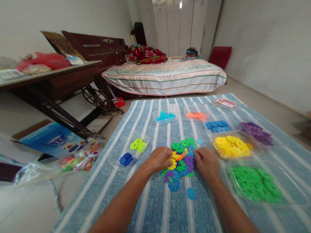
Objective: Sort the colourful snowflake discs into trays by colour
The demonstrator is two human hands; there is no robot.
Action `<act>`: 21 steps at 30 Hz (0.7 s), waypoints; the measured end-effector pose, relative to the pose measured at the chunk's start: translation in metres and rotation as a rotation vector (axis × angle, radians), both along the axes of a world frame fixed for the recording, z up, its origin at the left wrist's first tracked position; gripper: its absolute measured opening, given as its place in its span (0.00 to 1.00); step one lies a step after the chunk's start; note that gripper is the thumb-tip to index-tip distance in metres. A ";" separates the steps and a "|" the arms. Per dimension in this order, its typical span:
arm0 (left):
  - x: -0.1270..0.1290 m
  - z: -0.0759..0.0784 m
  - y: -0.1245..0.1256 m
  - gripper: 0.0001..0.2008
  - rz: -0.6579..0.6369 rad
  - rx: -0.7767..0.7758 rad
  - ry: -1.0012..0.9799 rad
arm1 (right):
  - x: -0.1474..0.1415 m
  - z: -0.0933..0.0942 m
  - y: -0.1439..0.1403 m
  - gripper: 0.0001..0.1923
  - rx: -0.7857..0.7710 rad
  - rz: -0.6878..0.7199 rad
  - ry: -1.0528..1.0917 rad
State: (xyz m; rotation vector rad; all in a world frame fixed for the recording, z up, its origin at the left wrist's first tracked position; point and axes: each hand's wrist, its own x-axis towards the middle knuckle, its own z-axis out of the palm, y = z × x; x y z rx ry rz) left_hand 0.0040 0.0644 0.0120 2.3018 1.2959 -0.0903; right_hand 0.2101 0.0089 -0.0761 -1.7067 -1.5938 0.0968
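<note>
A mixed pile of notched plastic discs [180,165] in green, yellow, orange, purple and blue lies on the striped cloth between my hands. My left hand [160,159] is closed at the pile's left side, its fingers curled against a yellow disc [172,164]; whether it grips that disc is hidden. On the right edge, my right hand [208,162] is closed too, thumb and fingers pinched beside the blue discs, and what is in them cannot be made out. One loose blue disc [191,193] lies nearer me, apart from the pile.
Clear tubs hold sorted discs: green [256,184], yellow [232,146], purple [258,132], blue [217,126], orange [196,116] and light blue [166,116]. At left, another tray [112,159] holds lime and dark blue ones. A lid [225,103] lies at the back right.
</note>
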 end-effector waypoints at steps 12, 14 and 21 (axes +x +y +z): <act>-0.005 -0.005 0.000 0.10 0.086 -0.183 -0.117 | 0.000 -0.002 0.001 0.10 -0.024 -0.010 0.011; -0.006 -0.007 0.000 0.07 0.090 -0.222 -0.131 | 0.000 -0.001 0.001 0.10 -0.028 -0.014 0.010; -0.015 -0.002 -0.001 0.10 0.147 -0.420 -0.342 | 0.001 -0.002 0.002 0.11 -0.009 0.001 0.007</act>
